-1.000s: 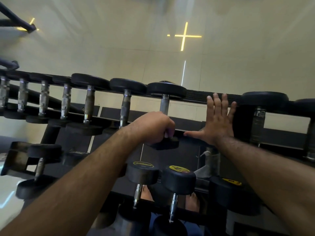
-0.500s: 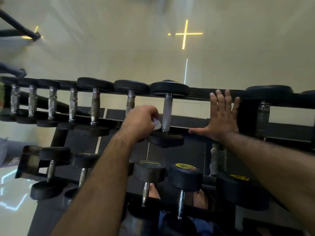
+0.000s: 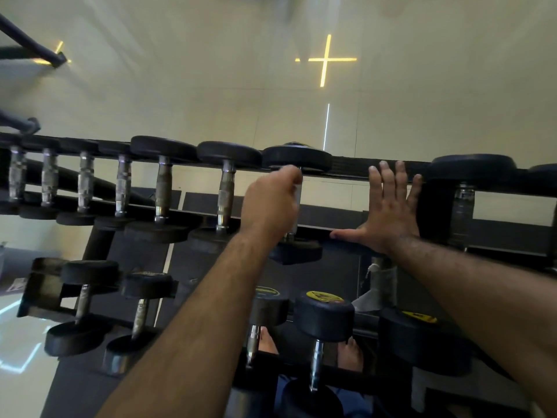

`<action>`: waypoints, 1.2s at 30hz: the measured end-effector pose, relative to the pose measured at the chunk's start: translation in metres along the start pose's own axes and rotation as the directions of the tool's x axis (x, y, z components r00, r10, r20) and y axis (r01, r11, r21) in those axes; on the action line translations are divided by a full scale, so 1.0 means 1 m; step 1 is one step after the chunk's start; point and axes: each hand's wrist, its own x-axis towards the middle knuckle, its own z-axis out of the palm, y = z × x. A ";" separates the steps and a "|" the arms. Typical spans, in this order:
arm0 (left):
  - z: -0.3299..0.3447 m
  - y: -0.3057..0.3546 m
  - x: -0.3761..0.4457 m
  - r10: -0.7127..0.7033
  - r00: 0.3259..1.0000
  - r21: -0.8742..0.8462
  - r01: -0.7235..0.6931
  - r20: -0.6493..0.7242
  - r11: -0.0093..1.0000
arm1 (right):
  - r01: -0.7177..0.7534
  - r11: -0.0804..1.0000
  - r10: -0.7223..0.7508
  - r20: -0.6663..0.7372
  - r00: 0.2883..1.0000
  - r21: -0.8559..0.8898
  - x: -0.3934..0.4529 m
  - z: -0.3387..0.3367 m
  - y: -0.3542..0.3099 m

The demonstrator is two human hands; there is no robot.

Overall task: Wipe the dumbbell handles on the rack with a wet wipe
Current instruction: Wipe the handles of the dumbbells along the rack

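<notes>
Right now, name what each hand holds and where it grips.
The left hand grips the dumbbell handle near its upper end, a white wipe barely showing. The right hand holds nothing, lying flat on the rack.

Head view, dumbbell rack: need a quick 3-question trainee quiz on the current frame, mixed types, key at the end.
1. True or false: the right hand lies flat with straight fingers on the rack, holding nothing.
2. Multiple choice: the left hand is curled round which thing?
A. a handle on the lower tier
B. the handle of the top-tier dumbbell just left of the right hand
C. the rack's upright post
3. Fill in: the yellow labels sit on dumbbells of the ____ tier.

Key: 1 true; 2 B; 3 lower. The wipe itself is hidden inside the left hand's grip.
</notes>
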 end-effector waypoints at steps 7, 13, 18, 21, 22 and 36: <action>0.037 0.008 0.001 0.584 0.751 0.384 -0.660 0.308 0.646 | 0.009 1.000 -0.009 -0.005 1.000 0.012 0.000 0.002 -0.001; 0.047 0.038 0.011 0.040 0.750 0.676 -0.617 0.661 0.403 | 0.015 0.999 -0.014 -0.019 1.000 0.033 -0.001 0.001 -0.001; 0.050 0.044 0.014 0.016 0.584 0.527 -0.743 0.811 0.413 | 0.014 0.999 -0.013 -0.018 1.000 0.029 0.000 0.000 0.000; 0.037 0.038 0.017 0.177 0.571 0.364 -0.701 0.801 0.614 | 0.017 0.999 -0.017 -0.013 1.000 0.034 0.000 0.000 0.000; 0.032 0.033 0.016 0.210 0.611 0.305 -0.627 0.763 0.716 | 0.019 0.999 -0.019 -0.013 1.000 0.034 -0.001 0.000 0.000; 0.023 -0.033 0.020 -0.499 0.865 -0.197 0.500 0.054 0.843 | 0.008 1.000 -0.008 -0.006 1.000 0.012 -0.001 -0.001 0.001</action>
